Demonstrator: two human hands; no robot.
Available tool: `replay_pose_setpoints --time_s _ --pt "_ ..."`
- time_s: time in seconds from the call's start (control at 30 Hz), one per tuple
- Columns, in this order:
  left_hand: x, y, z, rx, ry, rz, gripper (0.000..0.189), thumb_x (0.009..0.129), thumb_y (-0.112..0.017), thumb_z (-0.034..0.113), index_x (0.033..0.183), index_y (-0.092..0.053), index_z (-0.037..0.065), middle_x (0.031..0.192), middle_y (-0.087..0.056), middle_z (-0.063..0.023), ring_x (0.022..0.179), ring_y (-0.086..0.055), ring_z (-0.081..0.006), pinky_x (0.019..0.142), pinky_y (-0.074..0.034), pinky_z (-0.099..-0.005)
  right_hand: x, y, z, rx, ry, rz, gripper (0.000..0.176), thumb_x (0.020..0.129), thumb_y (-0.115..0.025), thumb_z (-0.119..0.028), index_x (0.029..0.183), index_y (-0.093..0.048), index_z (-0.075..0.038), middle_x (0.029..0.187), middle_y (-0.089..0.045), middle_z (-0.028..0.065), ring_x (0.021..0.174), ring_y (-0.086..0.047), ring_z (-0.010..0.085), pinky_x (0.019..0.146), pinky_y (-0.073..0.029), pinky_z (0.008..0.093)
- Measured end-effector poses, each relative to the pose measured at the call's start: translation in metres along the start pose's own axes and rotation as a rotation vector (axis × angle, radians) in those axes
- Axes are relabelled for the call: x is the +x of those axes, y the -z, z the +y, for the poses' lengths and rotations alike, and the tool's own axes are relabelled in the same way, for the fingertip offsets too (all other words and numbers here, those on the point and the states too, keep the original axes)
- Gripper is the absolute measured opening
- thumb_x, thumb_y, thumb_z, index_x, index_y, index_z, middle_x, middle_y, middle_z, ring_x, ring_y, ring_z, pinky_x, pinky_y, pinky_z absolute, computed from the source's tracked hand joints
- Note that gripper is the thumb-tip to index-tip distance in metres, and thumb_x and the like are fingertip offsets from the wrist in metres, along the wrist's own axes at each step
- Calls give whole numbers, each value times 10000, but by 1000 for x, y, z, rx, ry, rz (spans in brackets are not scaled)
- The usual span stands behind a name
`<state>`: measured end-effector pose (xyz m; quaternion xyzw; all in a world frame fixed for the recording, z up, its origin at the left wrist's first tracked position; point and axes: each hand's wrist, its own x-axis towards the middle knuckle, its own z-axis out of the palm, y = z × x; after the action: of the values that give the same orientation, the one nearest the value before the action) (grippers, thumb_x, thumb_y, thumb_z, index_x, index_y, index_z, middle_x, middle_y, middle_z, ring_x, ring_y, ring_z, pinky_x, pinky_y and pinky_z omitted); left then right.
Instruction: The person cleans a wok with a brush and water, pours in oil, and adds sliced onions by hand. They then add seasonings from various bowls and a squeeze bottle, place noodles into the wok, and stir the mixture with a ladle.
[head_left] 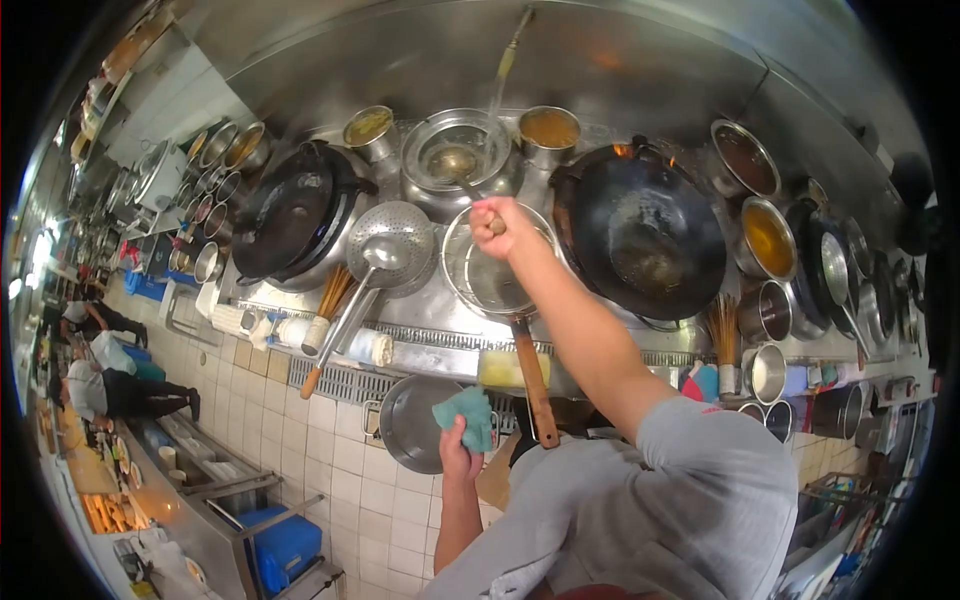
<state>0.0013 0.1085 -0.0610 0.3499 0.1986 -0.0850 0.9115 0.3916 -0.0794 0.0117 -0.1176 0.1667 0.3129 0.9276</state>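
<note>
My right hand [492,228] is wrapped round the handle of a ladle, whose bowl [452,163] is over a round metal pot [412,180] at the back of the stove. Below that hand lies a wire-rimmed strainer [470,272] with a long wooden handle [532,385]. My left hand [458,455] grips a folded green cloth [466,415] low at the counter's front. The cloth overlaps the right rim of a dark pan [408,425] with a loop handle on its far side; whatever the cloth covers there is hidden.
A black wok [645,235] sits right, flames behind it; another wok [290,210] stands left. A perforated skimmer [390,245] with a ladle across it lies between. Metal pots of sauce [768,240] line the right. Two people [95,385] stand far left near a blue bin [283,545].
</note>
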Motion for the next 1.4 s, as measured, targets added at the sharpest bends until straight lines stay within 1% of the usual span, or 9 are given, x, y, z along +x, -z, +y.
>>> replay_pose_setpoints --time_s 0.13,0.33,0.57,0.73,0.97,1.1,1.2,1.37,1.4 --pt "31 -42 0 189 -40 -79 497 1049 -561 390 1378 -523 19 1130 -691 -139 899 -704 -282 738 -583 -394 -84 -11 2 11 -33 -70 215 924 -583 -71 772 -449 -141 623 -469 -52 488 -453 55 434 -267 248" --pt "73 -120 -9 -81 113 -460 581 1059 -513 485 1433 -504 41 1308 -651 -132 1173 -658 -342 1011 -528 -478 -243 -11 -13 -68 3 -112 195 952 -584 -77 804 -471 -135 661 -509 -34 480 -461 60 409 -278 261" --pt "61 -262 -82 -239 136 -699 699 1041 -454 586 1531 -454 87 1470 -585 -98 1477 -393 -412 1225 -255 -611 -416 22 -23 -182 109 -20 128 958 -615 -79 895 -508 -115 672 -539 -12 488 -506 67 388 -303 252" --pt "40 -341 -156 -472 374 -695 731 1013 -467 625 1463 -515 51 1337 -666 -117 1387 -477 -441 1182 -339 -577 -483 73 -22 -188 154 141 167 973 -617 -95 1119 -540 -118 753 -544 -16 523 -510 53 396 -331 251" --pt "39 -335 -210 -191 450 -691 755 1002 -478 643 1295 -607 -40 1183 -673 -146 1136 -580 -375 1041 -462 -526 -525 125 -12 -90 211 177 237 995 -669 -217 1201 -554 -197 772 -587 6 565 -560 119 442 -381 268" --pt "46 -325 -197 -209 415 -718 760 983 -511 658 1309 -620 -19 1216 -687 -140 1209 -554 -383 1058 -451 -508 -547 191 -36 -1027 334 579 487 1013 -611 -420 1341 -543 -67 861 -642 109 800 -672 297 708 -558 428" --pt "9 -343 -155 -420 521 -569 726 971 -544 654 1332 -627 30 1253 -700 -136 1277 -522 -380 1068 -441 -492 -542 310 -52 -2099 422 1388 758 965 -638 -450 1554 -390 -42 1225 -634 254 1090 -656 447 927 -549 517" --pt "-6 -318 -121 -534 574 -511 717 936 -615 644 1328 -629 44 1230 -716 -139 1303 -487 -366 1020 -475 -421 -522 380 -59 -1970 33 1516 881 950 -622 -333 1651 -161 -65 1378 -550 311 1219 -614 439 989 -527 499" --pt "-1 -311 -115 -548 563 -502 716 937 -614 642 1323 -629 39 1225 -714 -142 1280 -492 -363 979 -492 -401 -523 379 -61 -1861 152 1483 870 947 -620 -321 1647 -177 -58 1371 -565 312 1211 -625 420 991 -526 496"
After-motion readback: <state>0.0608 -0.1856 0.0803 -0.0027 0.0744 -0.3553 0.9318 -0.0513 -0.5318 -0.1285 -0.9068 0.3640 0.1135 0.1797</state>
